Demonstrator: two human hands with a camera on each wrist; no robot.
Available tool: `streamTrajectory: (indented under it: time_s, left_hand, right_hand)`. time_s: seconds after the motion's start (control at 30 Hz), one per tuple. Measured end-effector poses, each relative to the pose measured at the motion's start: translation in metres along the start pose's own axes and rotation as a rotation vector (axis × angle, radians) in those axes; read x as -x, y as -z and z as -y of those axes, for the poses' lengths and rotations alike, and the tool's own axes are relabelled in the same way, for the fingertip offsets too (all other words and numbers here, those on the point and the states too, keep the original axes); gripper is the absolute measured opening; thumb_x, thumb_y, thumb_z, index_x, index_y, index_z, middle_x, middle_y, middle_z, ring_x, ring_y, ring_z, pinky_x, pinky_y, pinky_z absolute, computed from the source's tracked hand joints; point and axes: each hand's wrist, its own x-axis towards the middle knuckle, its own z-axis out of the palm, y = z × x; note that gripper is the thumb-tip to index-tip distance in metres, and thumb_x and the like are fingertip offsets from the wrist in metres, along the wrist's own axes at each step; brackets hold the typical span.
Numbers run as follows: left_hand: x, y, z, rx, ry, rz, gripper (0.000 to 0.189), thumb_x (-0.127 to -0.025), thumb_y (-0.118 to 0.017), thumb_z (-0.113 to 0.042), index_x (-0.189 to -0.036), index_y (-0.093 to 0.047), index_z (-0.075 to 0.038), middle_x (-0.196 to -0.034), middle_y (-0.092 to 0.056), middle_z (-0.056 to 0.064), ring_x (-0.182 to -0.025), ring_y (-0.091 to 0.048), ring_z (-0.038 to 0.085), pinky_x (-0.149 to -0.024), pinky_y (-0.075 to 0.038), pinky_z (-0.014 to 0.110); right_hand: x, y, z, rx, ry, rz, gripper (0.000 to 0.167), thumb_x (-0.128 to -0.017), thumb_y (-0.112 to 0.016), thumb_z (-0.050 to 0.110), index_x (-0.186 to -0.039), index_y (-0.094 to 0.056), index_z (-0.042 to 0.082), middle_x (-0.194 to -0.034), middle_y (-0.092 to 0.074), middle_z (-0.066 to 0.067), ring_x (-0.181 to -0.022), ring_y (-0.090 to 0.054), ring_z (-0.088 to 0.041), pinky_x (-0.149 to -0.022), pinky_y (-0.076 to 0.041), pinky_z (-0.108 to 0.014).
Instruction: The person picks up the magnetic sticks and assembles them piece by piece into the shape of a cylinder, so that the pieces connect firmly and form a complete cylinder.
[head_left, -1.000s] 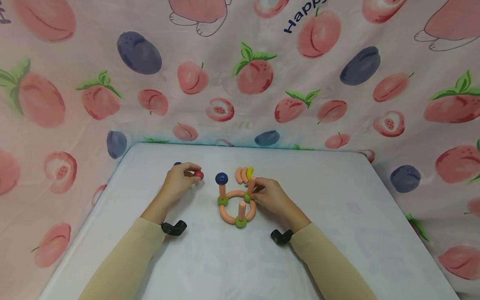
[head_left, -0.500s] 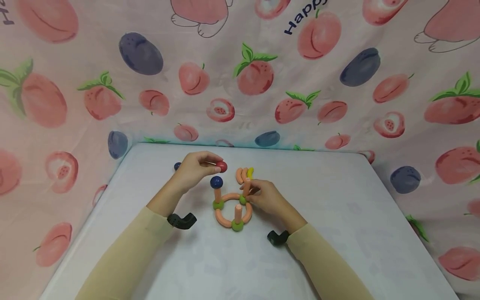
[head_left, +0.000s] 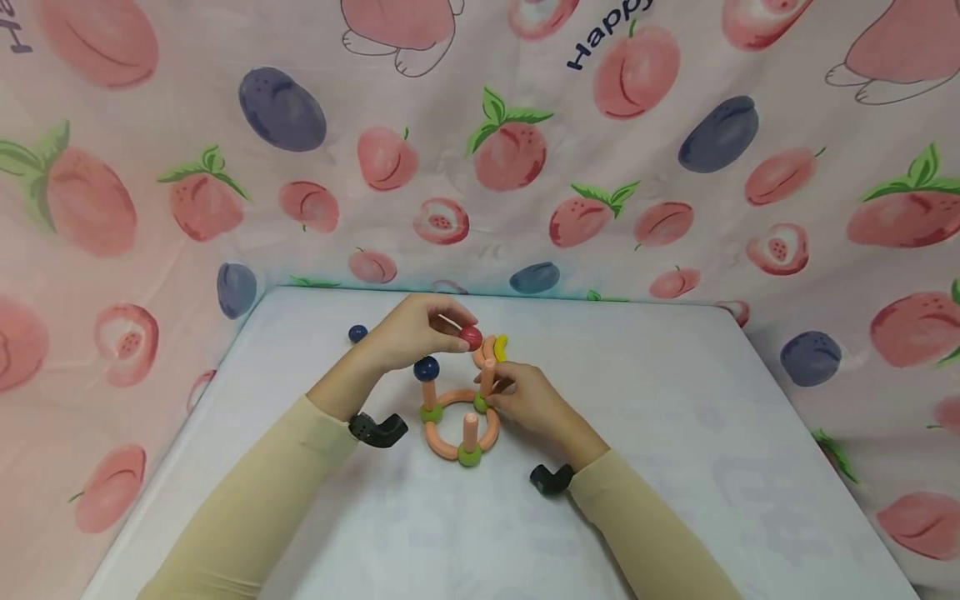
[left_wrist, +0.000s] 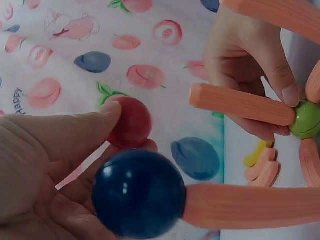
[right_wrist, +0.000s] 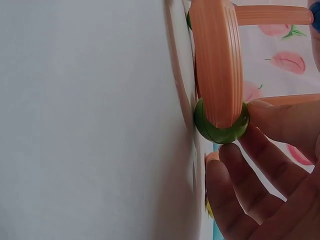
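left hand (head_left: 411, 335) pinches red ball (head_left: 472, 337) well between side edges of table (head_left: 697, 400).

Left grip (head_left: 411, 335) higher, pinching; right grip (head_left: 534, 402) lower, pinching; forearms (head_left: 258, 492) angled inward

On my feed, the ring (head_left: 441, 447) sits on the table (head_left: 675, 400) below the frame's centre, curved pieces (head_left: 490, 346) behind it, a loose ball (head_left: 357, 334) to its upper left
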Motion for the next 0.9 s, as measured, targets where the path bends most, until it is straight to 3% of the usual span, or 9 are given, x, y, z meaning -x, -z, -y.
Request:
streamTrajectory:
  time_s: [0.2, 0.4, 0.67, 0.9]
  left_hand:
    - [-0.003, -0.010, -0.009, -0.120, -0.040, 0.058, 0.024, -0.092, -0.086, -0.011, -0.114, -0.080, -0.017, -0.112, -0.079, 0.000, -0.107, -0.079, 0.019, -0.089, -0.065, 0.039]
    - [-0.005, -0.017, -0.015, -0.190, -0.043, 0.085, 0.024, -0.090, -0.087, -0.009, -0.111, -0.081, -0.018, -0.110, -0.080, -0.001, -0.107, -0.079, 0.021, -0.088, -0.065, 0.038]
    - [-0.004, -0.022, -0.016, -0.181, -0.004, 0.118, 0.026, -0.089, -0.087, -0.007, -0.111, -0.081, -0.019, -0.117, -0.078, 0.001, -0.109, -0.078, 0.024, -0.089, -0.065, 0.037]
    - [-0.004, -0.018, -0.012, -0.149, -0.041, 0.131, 0.029, -0.091, -0.086, -0.009, -0.120, -0.079, -0.012, -0.120, -0.079, 0.002, -0.110, -0.079, 0.022, -0.093, -0.065, 0.039]
  right_hand:
    - [0.002, 0.001, 0.003, 0.012, 0.016, -0.004, 0.020, -0.095, -0.080, 0.005, -0.108, -0.077, 0.020, -0.116, -0.080, 0.002, -0.107, -0.072, -0.021, -0.091, -0.061, -0.039]
    - [0.005, 0.000, 0.004, -0.010, 0.033, 0.002, 0.018, -0.095, -0.078, 0.004, -0.096, -0.072, 0.022, -0.115, -0.079, 0.001, -0.107, -0.072, -0.021, -0.093, -0.061, -0.040]
    - [0.005, -0.001, 0.003, -0.001, 0.031, 0.000, 0.016, -0.095, -0.080, 0.006, -0.096, -0.071, 0.020, -0.115, -0.079, 0.002, -0.107, -0.072, -0.020, -0.094, -0.062, -0.041]
    - [0.006, -0.002, 0.003, -0.016, 0.028, 0.002, 0.016, -0.095, -0.080, 0.007, -0.095, -0.071, 0.020, -0.114, -0.079, 0.002, -0.106, -0.072, -0.020, -0.093, -0.063, -0.041]
